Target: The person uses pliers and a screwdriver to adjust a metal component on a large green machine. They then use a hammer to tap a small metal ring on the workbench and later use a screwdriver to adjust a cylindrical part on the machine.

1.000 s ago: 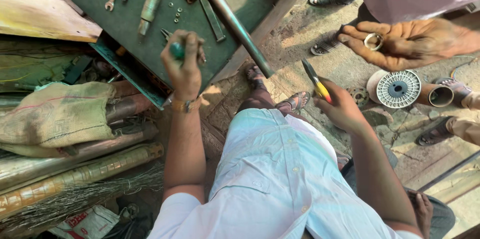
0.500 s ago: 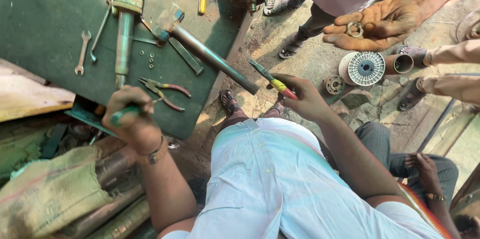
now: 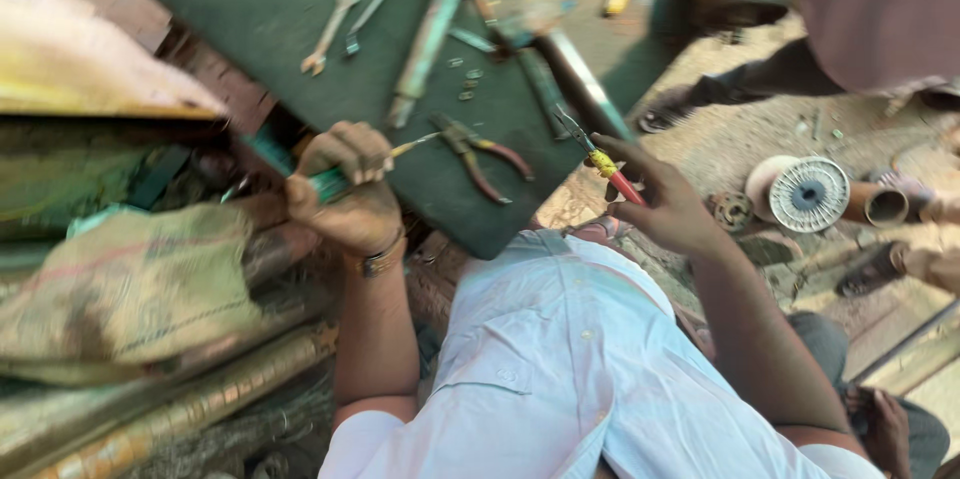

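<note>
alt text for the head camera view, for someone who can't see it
A person's left hand grips a green-handled screwdriver and the right hand a red-and-yellow tool, over a dark green board bearing pliers and wrenches.

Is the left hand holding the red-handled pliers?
No: the left hand grips a green-handled screwdriver; the red-handled pliers lie on the green board.

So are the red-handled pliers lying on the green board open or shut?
Open: the pliers lie flat with their two red handles spread apart.
</note>
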Demonstrator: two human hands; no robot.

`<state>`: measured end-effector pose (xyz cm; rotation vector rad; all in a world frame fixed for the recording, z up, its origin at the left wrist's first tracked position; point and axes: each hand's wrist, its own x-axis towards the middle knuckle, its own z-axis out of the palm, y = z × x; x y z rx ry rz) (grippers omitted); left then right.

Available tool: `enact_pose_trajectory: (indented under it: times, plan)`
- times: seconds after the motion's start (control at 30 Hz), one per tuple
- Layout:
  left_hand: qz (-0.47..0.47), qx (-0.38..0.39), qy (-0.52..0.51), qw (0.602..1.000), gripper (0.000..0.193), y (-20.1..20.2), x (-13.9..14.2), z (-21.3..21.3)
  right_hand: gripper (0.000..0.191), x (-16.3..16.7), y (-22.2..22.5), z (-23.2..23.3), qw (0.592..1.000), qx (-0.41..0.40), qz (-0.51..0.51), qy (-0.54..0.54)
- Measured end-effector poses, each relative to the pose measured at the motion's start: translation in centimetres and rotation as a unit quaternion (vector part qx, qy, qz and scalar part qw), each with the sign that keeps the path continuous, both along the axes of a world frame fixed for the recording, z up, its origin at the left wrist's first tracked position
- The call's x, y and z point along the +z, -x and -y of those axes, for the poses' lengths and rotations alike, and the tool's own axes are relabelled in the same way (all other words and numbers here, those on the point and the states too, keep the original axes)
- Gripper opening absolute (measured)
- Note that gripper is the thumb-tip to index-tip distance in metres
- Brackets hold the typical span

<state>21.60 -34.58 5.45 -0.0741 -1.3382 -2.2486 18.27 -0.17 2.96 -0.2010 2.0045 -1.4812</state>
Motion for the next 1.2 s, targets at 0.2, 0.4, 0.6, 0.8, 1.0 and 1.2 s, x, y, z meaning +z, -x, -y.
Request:
enact_pose_trajectory:
  times: [0.2, 0.4, 0.6, 0.8, 1.0, 1.2]
  plan:
    - [0.046, 0.040, -0.039, 0.997, 0.059, -1.8, 0.1, 2.9, 0.073, -0.2, 6.5, 9.3, 0.983, 0.115, -0.128, -0.065]
    - [0.058, 0.108, 0.008, 0.992, 0.046, -3.8, 1.1, 4.3, 0.061, -0.6, 13.4, 20.7, 0.888, 0.215, -0.386, -0.128]
    - [0.018, 0.139, 0.095, 0.986, 0.034, -3.9, 2.8, 4.1, 0.063, -0.7, 11.8, 22.0, 0.808, 0.124, -0.559, -0.141]
    - [-0.033, 0.268, 0.229, 0.935, 0.033, -1.9, 3.4, 5.7, 0.037, -1.7, 4.7, 10.2, 0.912, -0.003, -0.397, -0.099]
    - [-0.068, 0.450, 0.464, 0.760, 0.029, 4.0, 2.0, 8.1, 0.029, -4.0, -2.6, -1.8, 0.922, -0.121, -0.322, -0.179]
    - [-0.038, 0.305, 0.701, 0.643, 0.025, 12.3, -3.1, 7.1, 0.030, -5.1, -9.7, -11.6, 0.914, -0.224, -0.244, -0.235]
